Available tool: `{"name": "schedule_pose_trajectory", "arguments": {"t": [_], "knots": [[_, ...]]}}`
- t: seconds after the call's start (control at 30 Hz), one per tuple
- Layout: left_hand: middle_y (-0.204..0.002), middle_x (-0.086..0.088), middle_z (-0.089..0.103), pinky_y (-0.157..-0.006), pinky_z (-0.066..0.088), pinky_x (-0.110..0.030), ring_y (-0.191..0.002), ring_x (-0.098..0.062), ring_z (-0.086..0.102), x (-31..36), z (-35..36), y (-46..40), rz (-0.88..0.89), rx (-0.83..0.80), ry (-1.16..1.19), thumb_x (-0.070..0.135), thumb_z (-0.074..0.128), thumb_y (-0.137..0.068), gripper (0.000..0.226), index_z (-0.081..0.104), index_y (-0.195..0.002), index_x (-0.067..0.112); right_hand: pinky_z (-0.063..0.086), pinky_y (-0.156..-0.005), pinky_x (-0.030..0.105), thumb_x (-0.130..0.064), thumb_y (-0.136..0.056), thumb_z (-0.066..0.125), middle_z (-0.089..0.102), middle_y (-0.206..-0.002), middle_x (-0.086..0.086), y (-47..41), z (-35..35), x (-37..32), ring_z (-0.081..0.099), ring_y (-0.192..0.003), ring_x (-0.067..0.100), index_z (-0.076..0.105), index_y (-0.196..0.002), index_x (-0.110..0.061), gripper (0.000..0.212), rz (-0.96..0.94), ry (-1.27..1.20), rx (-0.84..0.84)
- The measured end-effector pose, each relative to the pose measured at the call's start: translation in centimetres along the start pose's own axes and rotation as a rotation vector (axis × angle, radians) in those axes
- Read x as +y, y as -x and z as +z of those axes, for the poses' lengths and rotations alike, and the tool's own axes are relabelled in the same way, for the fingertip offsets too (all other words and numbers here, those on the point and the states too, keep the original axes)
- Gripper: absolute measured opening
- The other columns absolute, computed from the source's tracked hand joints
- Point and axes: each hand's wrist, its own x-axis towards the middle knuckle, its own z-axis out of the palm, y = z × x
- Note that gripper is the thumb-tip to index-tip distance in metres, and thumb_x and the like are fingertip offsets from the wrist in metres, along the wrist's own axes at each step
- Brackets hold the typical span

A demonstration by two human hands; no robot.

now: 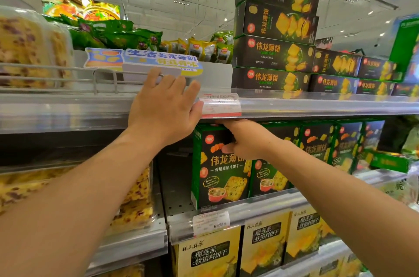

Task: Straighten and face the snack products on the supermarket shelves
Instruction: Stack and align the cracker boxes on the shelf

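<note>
While the end box [218, 166] of the middle-shelf row is gripped at its top edge by the right hand [246, 138], thumb on the front face and fingers curled over the top out of sight, its base stands at the shelf lip, at about 5 o'clock from frame centre. A second box [271, 177] is seen touching it at 3 o'clock, partly hidden behind the right forearm. To the box's 9 o'clock the shelf floor is bare, so no neighbour is present to check a sideways tip.

The left hand [165, 106] is laid flat, fingers straight, on the upper shelf edge [317, 104], gripping nothing; its little-finger side is touching the price tag [220, 105].

Risks judged from this position:
- If the box is pulled from its top alone, it could be tilted forward over the lip and dropped.
- If it is twisted, the second box could be dragged out of line.
- The price tag could be dislodged by pressure from the left hand.
- The stack [275, 25] at 1 o'clock is piled unevenly; a jolt to the upper shelf could shift it.
</note>
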Motion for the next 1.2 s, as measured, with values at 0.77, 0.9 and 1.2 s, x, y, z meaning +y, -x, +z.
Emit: {"name": "schedule_pose_trajectory", "arguments": {"t": [0.77, 0.9, 1.2], "knots": [[-0.061, 0.004, 0.044, -0.049, 0.026, -0.026, -0.063, -0.017, 0.047, -0.1, -0.1, -6.1, -0.346, -0.093, 0.094, 0.061, 0.026, -0.086, 0.053, 0.045, -0.058, 0.020, 0.047, -0.079, 0.026, -0.024, -0.088, 0.064, 0.061, -0.097, -0.011, -1.4, -22.6, 5.4, 0.059, -0.093, 0.012, 0.065, -0.115, -0.022, 0.027, -0.005, 0.021, 0.465], [-0.062, 0.005, 0.045, -0.057, 0.036, -0.029, -0.066, -0.019, 0.050, 0.5, 0.3, -7.3, -0.516, -0.120, 0.044, 0.061, 0.024, -0.084, 0.053, 0.046, -0.057, 0.020, 0.045, -0.084, 0.031, -0.025, -0.088, 0.064, 0.060, -0.123, 0.002, -6.5, -25.8, 7.5, 0.057, -0.109, 0.023, 0.057, -0.127, -0.019, 0.040, -0.025, 0.107, 0.531], [-0.057, 0.008, 0.037, -0.046, 0.019, -0.025, -0.060, -0.018, 0.043, 1.4, 0.5, -7.2, -0.598, -0.109, -0.136, 0.056, 0.028, -0.090, 0.053, 0.036, -0.052, 0.020, 0.043, -0.091, 0.037, -0.050, -0.087, 0.062, 0.055, -0.134, 0.007, -10.9, -27.3, 10.3, 0.053, -0.112, 0.026, 0.036, -0.144, -0.023, 0.069, 0.028, 0.068, 0.333]]}}
